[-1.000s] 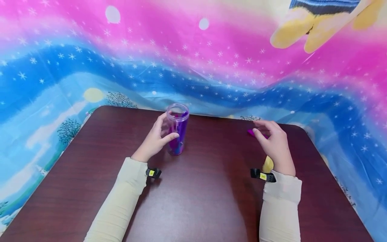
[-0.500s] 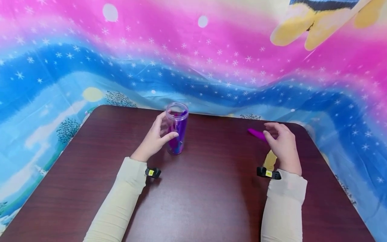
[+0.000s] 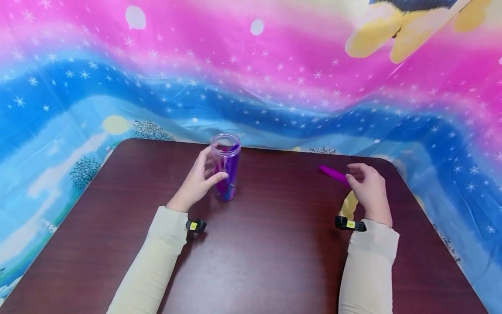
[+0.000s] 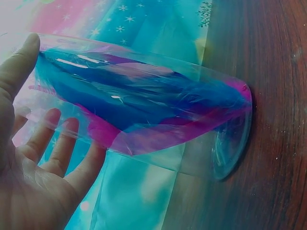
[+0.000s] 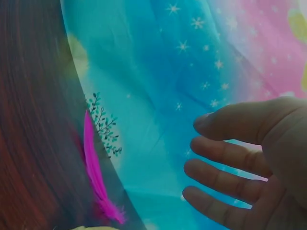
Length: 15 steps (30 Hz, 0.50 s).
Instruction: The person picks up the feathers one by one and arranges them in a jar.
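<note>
My left hand [image 3: 196, 183] holds a tall clear cup [image 3: 230, 168], thumb on one side and fingers on the other. The cup stands upright on the table with its top uncovered. Purple, blue and magenta feathers [image 4: 144, 96] fill it, as the left wrist view shows. At the right my right hand [image 3: 370, 189] hovers over the table, fingers loosely bent and apart, holding nothing. A magenta feather [image 3: 332, 174] lies just left of its fingertips; the right wrist view shows the whole feather. Beside the right wrist is a yellow feather [image 3: 349, 205], partly hidden by the wrist strap.
The dark reddish-brown table [image 3: 266, 244] has rounded far corners. Behind it hangs a pink and blue printed cloth [image 3: 243, 87] with snowflakes, reaching the table's far edge.
My right hand has moved right, away from the magenta feather, leaving more of that feather and the yellow one visible. The left hand keeps its hold on the cup.
</note>
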{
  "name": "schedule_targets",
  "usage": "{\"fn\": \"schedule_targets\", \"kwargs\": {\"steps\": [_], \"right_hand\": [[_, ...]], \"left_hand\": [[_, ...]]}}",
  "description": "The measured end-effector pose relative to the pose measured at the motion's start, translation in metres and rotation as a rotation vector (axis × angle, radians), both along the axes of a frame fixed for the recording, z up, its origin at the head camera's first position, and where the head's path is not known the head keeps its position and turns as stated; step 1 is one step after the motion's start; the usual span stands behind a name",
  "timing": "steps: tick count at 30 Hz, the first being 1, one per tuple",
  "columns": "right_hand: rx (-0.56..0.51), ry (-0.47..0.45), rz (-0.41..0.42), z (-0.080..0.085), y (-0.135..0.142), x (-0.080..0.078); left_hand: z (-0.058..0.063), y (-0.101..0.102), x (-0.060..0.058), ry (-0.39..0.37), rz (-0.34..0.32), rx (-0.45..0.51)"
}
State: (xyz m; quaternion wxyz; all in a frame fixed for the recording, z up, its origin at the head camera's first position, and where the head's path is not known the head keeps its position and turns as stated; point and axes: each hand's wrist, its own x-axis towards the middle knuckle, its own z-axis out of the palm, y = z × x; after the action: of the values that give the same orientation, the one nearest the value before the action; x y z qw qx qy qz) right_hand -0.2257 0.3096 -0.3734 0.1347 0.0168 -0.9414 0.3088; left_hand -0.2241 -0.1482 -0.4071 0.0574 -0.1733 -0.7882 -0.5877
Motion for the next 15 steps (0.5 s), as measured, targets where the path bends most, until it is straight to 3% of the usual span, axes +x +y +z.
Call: {"fn": "schedule_targets", "kwargs": {"steps": [15], "right_hand": [[-0.066,-0.075,-0.129,-0.016,0.021,0.0]], "left_hand": [[-0.002,0.0,-0.001,0.009,-0.01,0.012]]}}
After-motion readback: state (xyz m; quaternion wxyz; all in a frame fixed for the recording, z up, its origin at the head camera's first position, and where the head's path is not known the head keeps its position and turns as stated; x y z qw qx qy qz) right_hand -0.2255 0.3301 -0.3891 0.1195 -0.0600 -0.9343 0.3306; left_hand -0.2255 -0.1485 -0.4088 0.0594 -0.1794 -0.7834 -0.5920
